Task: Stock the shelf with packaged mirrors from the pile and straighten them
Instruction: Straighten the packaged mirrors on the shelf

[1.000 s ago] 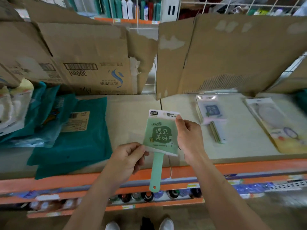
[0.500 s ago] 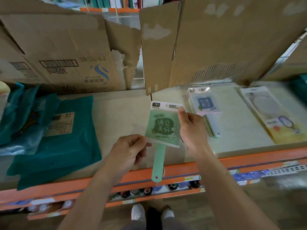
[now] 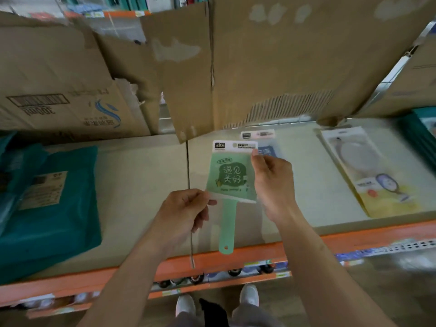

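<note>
The person holds a pale green square hand mirror in a clear plastic wrapper (image 3: 232,178) with both hands, a little above the beige shelf board (image 3: 141,185). The left hand (image 3: 182,208) pinches the lower left corner of the wrapper. The right hand (image 3: 273,182) grips the right edge, one fingertip up at the white header card. The mirror's handle points toward the person and its end is over the orange front rail (image 3: 354,237). Just behind lies a blue packaged mirror (image 3: 267,151), partly hidden. Farther right lies a round mirror on a yellow card (image 3: 368,171). At the left lie teal plastic bags (image 3: 52,208), and brown cardboard boxes (image 3: 70,79) stand behind.
</note>
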